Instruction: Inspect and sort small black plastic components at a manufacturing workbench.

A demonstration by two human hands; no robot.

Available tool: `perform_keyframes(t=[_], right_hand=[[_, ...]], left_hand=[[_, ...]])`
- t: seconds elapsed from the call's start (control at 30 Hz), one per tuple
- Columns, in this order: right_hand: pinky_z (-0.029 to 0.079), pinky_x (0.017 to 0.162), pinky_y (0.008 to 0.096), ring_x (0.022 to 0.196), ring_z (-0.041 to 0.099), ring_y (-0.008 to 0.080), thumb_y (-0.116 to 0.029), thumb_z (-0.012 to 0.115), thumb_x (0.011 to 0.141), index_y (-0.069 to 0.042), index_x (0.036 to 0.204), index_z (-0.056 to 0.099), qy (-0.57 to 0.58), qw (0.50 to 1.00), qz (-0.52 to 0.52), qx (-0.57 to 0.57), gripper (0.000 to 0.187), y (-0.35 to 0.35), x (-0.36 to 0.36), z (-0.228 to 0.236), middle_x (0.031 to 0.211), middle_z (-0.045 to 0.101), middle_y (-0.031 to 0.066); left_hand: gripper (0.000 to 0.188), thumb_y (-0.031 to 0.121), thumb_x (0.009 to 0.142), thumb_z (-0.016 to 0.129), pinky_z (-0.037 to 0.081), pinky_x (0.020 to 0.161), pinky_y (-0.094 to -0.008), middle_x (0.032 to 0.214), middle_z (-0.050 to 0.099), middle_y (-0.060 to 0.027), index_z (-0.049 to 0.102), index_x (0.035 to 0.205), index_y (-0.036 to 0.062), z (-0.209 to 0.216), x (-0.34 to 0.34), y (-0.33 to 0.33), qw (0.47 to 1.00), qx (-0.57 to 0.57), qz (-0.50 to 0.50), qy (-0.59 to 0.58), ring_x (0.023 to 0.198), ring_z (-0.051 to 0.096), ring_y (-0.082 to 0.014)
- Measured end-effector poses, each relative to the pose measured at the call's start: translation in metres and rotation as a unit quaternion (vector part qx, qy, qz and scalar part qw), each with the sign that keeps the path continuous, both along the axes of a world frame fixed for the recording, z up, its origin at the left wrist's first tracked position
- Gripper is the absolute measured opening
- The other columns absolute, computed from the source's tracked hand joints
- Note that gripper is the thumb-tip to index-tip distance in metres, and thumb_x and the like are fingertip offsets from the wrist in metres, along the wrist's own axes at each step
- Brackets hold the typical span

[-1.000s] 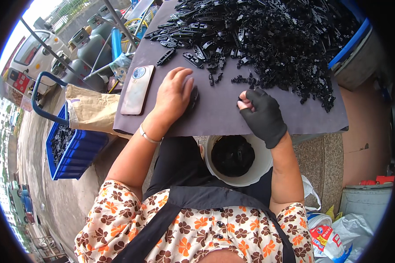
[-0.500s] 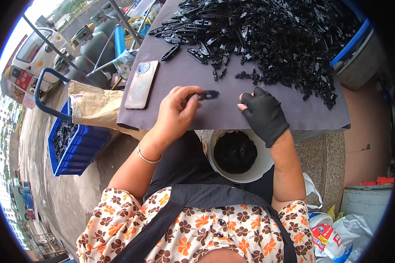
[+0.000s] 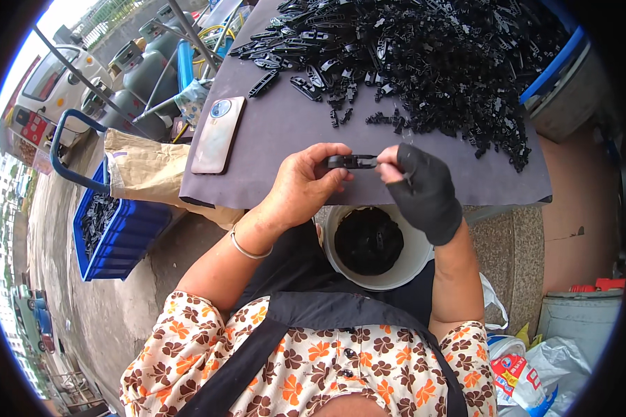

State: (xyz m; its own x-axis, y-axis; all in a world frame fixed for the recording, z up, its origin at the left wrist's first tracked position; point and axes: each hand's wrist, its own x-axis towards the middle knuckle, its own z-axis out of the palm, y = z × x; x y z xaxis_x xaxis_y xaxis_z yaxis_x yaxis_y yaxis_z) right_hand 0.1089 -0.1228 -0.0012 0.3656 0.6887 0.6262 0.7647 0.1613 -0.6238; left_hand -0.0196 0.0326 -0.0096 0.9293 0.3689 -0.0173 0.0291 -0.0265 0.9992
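One white bucket (image 3: 417,247) with black contents stands below centre. Two hands at mid-frame: left hand (image 3: 305,183) clamped on one black part (image 3: 355,162); gloved right hand (image 3: 428,194) at the part's right end, its grip unclear. One phone (image 3: 218,135), centre-left, lies on the grey-covered table (image 3: 285,121). Upper right: one heap (image 3: 459,76), pieces uncountable. Upper left: outdoor yard, one white van (image 3: 57,87).

Both arms reach forward, elbows bent, the left forearm (image 3: 219,270) slanting inward, the right forearm (image 3: 458,278) nearly straight ahead. The bare left hand (image 3: 303,182) points rightward, thumb and fingers in a pinch. The gloved right hand (image 3: 426,194) faces it, bare fingertips (image 3: 389,157) bunched, just beside the left's.
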Motion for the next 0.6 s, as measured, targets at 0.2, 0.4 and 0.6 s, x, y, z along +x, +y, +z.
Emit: perform_keyframes(t=[0.2,0.4,0.6], right_hand=[[0.048,0.059,0.0318,0.07,0.06,0.0248,0.005,0.067,0.071,-0.005,0.089,0.059,-0.189,0.979,-0.001,0.076,0.022,0.005,-0.001,-0.004,0.088,0.062,0.0091],[0.048,0.06,0.032,0.069,0.059,0.0257,0.001,0.069,0.07,-0.005,0.09,0.06,-0.251,0.966,-0.005,0.055,0.023,0.002,0.001,0.001,0.088,0.061,0.0094],[0.047,0.065,0.027,0.074,0.059,0.0155,0.001,0.069,0.07,0.0,0.092,0.061,0.108,0.99,0.044,-0.078,0.023,0.002,-0.007,-0.004,0.086,0.061,0.009]], left_hand=[[0.029,0.002,0.087,0.059,0.049,0.069,-0.0188,0.088,0.065,-0.0039,0.054,0.116,-0.0003,0.017,-0.008,-0.006,0.997,-0.056,-0.054,-0.007,0.077,0.06,-0.0065],[0.026,0.003,0.087,0.06,0.05,0.069,-0.0206,0.089,0.065,-0.0039,0.057,0.112,-0.0002,0.024,-0.012,-0.006,0.996,-0.08,-0.039,0.005,0.077,0.06,-0.0068],[0.02,0.002,0.084,0.064,0.049,0.07,-0.0212,0.093,0.063,-0.0054,0.06,0.103,-0.0022,0.003,-0.008,-0.014,0.972,0.191,0.022,-0.138,0.079,0.061,-0.0103]])
